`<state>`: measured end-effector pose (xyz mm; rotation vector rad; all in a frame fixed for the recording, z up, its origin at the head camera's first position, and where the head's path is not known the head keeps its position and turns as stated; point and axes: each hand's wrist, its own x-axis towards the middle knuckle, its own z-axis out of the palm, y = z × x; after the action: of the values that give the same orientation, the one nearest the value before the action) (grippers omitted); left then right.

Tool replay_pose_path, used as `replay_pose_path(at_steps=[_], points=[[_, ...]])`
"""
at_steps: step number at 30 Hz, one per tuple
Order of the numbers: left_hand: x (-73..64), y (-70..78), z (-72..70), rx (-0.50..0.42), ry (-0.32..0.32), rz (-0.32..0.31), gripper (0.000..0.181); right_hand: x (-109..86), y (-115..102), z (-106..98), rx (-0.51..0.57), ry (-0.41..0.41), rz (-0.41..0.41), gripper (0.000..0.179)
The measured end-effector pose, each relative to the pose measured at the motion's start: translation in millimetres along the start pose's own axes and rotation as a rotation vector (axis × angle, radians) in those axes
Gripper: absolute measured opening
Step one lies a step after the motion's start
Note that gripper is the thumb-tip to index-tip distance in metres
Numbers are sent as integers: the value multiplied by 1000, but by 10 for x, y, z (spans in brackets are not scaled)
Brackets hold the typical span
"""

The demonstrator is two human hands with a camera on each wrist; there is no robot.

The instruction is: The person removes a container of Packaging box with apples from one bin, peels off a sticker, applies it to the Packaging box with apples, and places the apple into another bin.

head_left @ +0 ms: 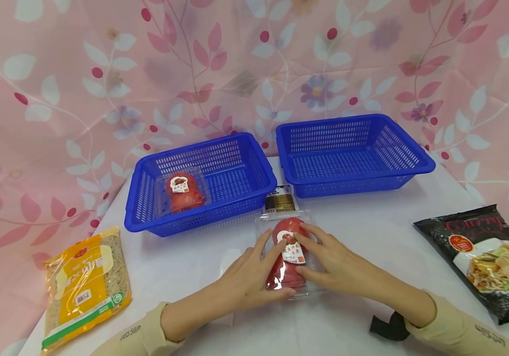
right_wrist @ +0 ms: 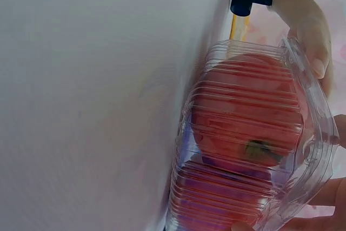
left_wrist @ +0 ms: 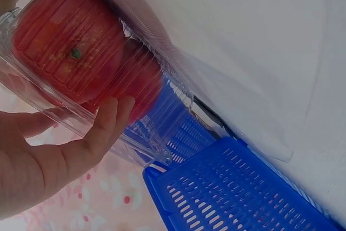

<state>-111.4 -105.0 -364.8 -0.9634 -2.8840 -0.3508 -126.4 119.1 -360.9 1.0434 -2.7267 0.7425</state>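
Observation:
A clear plastic clamshell box with red tomatoes inside and a white label on its lid lies on the table in front of me. My left hand rests on its left side, fingers spread over the lid. From the right, my right hand touches the lid with its fingertips near the label. In the left wrist view, bent fingers of the left hand touch the lid. Ridged plastic sides of the box show in the right wrist view, where the right hand is partly cut off.
One blue basket at back left holds a similar tomato box; another blue basket stands at back right. A dark-labelled pack lies behind the box. A yellow bag and a black curry noodle bag flank the table.

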Motion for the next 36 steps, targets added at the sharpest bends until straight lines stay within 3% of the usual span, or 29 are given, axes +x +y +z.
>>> replay_pose_path(at_steps=[6,17,22,29,36], points=[[-13,-11,-28,-20,-13,-28,89,23,-31,-15,-17,-9,-6,62],[-66,-14,-188,-4,48,-20,89,71,-126,-85,-19,13,-27,62],[-107,-11,-284,13,111,2,86,109,-185,-157,-13,30,-53,61],[-154,-22,-397,47,263,68,80,189,-252,-236,-16,86,-113,62],[-198,-49,-535,62,330,95,75,256,-349,-297,-3,109,-141,57]])
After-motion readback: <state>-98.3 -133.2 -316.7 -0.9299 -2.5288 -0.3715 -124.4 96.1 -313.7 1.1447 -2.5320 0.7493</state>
